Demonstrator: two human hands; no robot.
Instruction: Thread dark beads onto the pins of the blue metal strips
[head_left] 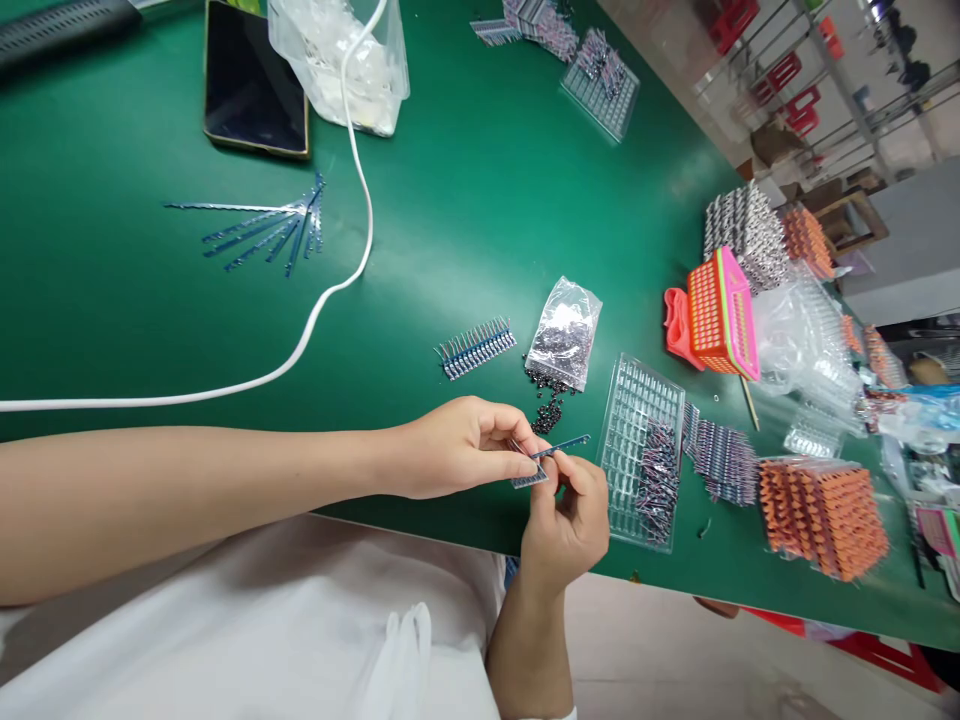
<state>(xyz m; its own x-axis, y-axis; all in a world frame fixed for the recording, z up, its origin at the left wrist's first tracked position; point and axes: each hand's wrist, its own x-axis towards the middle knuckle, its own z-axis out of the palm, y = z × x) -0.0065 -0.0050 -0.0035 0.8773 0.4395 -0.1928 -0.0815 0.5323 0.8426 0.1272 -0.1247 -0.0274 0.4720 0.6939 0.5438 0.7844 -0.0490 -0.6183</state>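
Close to the table's front edge, my two hands meet over small parts. My left hand (472, 450) is closed on a small flat strip with rows of parts (530, 478), its thumb lying along the top. My right hand (570, 515) pinches near a thin blue strip (568, 444) that sticks out to the right between the hands. The fingers cover much of both pieces. Just beyond them lie loose tiny dark beads (547, 412), spilling from a clear plastic bag (564, 335). A blue strip with upright wire leads (476, 348) rests to the left of the bag.
Right of my hands sits a clear compartment tray (626, 440) with leaded parts, beside stacked orange pieces (821, 515). An orange basket (709, 315) stands farther back. A white cable (330, 290) crosses the green table near a phone (255, 85) and several fanned blue strips (270, 225).
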